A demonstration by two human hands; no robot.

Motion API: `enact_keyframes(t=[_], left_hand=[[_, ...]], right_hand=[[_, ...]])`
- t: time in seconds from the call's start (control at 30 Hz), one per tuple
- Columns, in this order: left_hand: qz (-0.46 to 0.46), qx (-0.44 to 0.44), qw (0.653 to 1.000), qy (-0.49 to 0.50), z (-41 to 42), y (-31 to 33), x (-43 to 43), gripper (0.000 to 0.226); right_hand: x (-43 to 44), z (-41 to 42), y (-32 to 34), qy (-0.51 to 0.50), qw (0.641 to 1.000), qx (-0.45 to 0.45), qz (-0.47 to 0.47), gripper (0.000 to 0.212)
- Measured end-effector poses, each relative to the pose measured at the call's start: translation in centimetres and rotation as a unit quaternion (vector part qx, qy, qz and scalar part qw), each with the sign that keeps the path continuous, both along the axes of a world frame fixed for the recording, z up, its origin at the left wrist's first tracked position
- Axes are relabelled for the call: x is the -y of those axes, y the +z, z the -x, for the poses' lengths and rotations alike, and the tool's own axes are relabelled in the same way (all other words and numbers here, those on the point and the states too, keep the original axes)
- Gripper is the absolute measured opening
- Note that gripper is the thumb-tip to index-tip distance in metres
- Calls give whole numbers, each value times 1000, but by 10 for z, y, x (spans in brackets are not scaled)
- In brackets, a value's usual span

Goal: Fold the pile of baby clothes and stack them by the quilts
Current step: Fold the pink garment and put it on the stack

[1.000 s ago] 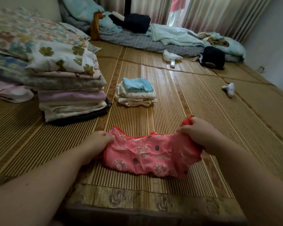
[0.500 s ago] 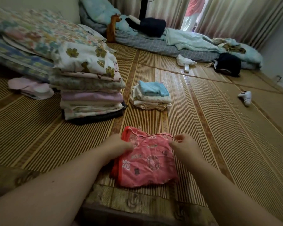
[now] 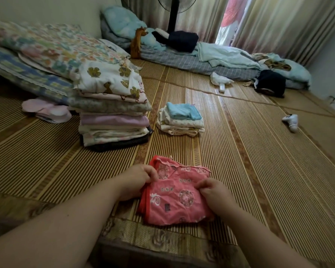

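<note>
A pink baby garment (image 3: pixel 175 198) with round white prints lies folded on the bamboo mat near its front edge. My left hand (image 3: pixel 137 180) grips its left edge with curled fingers. My right hand (image 3: pixel 214 191) pinches the cloth at the right side. Farther back sits a small stack of folded baby clothes (image 3: pixel 180 119), light blue piece on top. Just left of it rises a tall stack of folded quilts (image 3: pixel 112 105) in floral and pastel cloth.
The bamboo mat (image 3: pixel 249 151) covers the bed. A white sock (image 3: pixel 290 121) lies at the right. Bedding, dark clothes (image 3: pixel 271 83), a toy giraffe (image 3: pixel 137 42) and a fan stand (image 3: pixel 172 14) line the far side. Pink cloth (image 3: pixel 46 111) lies left of the quilts.
The pink garment was spread wide, then folded in half to the left. My right hand has moved down onto its right side, and my left hand stays at its left edge.
</note>
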State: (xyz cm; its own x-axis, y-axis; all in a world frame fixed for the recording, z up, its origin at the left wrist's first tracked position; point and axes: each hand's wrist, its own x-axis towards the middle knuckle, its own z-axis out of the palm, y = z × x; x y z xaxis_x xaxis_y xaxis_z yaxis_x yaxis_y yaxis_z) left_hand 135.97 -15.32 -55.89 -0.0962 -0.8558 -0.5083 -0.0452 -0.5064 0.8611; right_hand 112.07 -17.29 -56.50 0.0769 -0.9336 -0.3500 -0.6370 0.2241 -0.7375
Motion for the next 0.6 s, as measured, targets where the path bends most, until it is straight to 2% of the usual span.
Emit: enact_keyframes(t=[0.03, 0.1, 0.17, 0.23, 0.4, 0.53, 0.6], left_hand=[[8, 23, 1000, -17, 2, 1, -2, 44], [34, 91, 994, -50, 8, 4, -6, 42], [63, 162, 982, -70, 11, 8, -10, 58], [106, 201, 972, -65, 13, 14, -13, 67], [233, 269, 934, 34, -4, 67, -11, 67], [323, 266, 904, 89, -43, 135, -2, 66], [355, 304, 875, 129, -66, 171, 9, 65]], right_hand=[[-2, 1, 2, 3, 1000, 24, -15, 15], [-1, 5, 7, 6, 994, 89, -60, 34], [0, 5, 13, 12, 984, 139, -114, 58], [2, 4, 21, 21, 979, 156, -127, 68], [21, -13, 69, 41, 975, 214, -44, 66], [55, -50, 134, 116, 954, 266, 75, 69], [76, -74, 163, 153, 940, 278, 125, 70]])
